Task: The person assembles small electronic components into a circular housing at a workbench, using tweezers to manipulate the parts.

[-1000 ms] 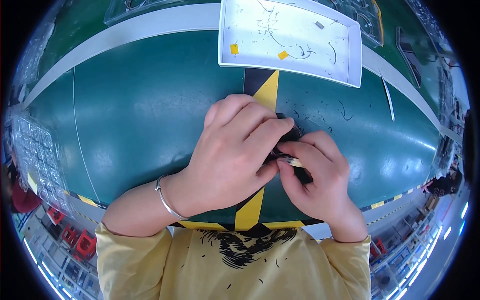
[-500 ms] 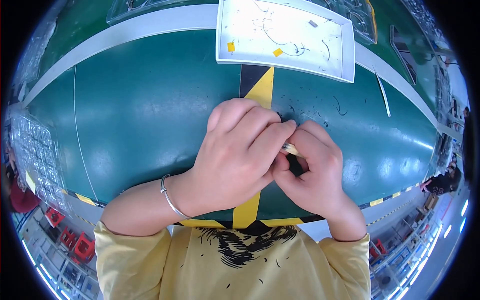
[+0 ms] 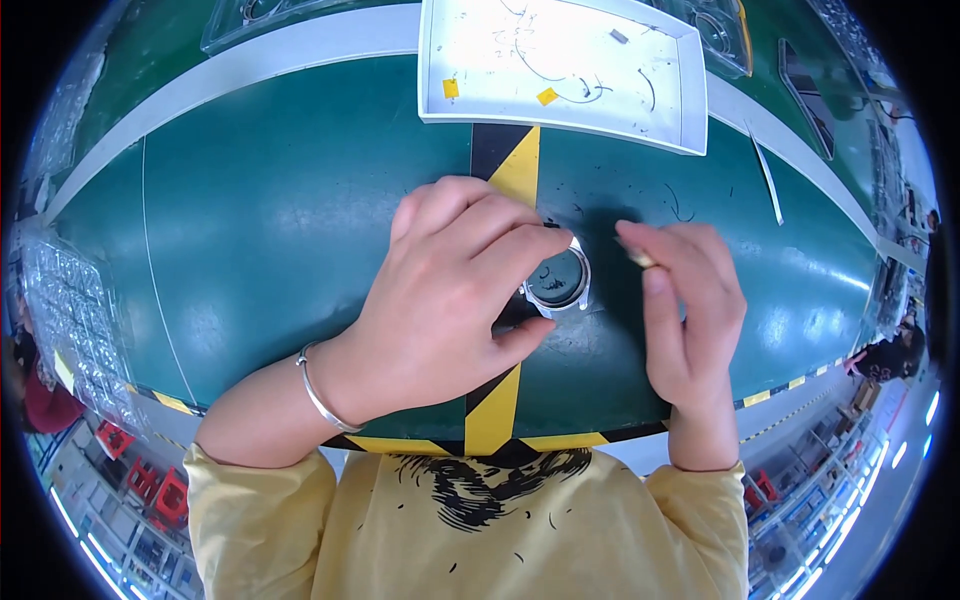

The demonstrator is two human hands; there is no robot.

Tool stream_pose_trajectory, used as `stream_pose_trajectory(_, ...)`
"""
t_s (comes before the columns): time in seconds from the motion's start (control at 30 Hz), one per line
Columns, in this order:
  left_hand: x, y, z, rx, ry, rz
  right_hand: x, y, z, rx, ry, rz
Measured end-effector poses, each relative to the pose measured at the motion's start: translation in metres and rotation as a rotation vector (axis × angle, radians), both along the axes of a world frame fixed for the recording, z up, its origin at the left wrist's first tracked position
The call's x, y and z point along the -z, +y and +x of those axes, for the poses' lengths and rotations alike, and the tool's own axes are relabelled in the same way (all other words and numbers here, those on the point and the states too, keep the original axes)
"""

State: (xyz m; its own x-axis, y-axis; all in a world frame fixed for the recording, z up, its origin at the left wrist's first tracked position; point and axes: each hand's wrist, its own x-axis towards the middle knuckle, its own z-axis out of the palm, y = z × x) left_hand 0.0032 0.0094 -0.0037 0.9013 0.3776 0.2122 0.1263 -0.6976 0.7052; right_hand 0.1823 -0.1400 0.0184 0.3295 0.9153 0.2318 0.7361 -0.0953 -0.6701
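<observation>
At the middle of the green table, my left hand [image 3: 450,285] is curled around a round silver watch case [image 3: 584,290], its index fingertip at the upper rim and its thumb by the lower edge. Green and small dark bits show within the case's ring. To the right and apart from the case, my right hand [image 3: 695,305] pinches a small pale, yellowish piece [image 3: 640,258] between thumb and forefinger. Most of that piece is hidden by the fingers, so its kind cannot be told.
A white open box [image 3: 560,60] with black scraps and yellow tabs stands beyond my hands. Thin pointed tweezers [image 3: 768,180] lie at the right. Black trimmings [image 3: 680,205] are scattered on the table. Clear plastic trays [image 3: 75,290] sit at the far left.
My right hand has drawn away to the right from my left hand, with the pale piece in its pinch. The watch case, hidden before, now shows by my left fingers.
</observation>
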Motion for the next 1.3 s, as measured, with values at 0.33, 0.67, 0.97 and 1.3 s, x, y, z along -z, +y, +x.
stream_pose_trajectory(0.33,-0.002,0.006,0.0,0.043,0.036,-0.047,0.011,0.003,-0.017,-0.264,-0.205,0.04)
stream_pose_trajectory(0.67,-0.001,0.009,0.001,0.067,0.041,-0.07,0.013,0.006,-0.015,-0.281,-0.2,0.002)
stream_pose_trajectory(0.97,-0.003,0.009,0.0,0.06,0.057,-0.074,0.014,0.006,-0.031,-0.187,-0.215,0.007)
stream_pose_trajectory(1.3,-0.002,0.008,-0.001,0.052,0.052,-0.093,0.007,0.008,-0.016,-0.264,-0.065,-0.042)
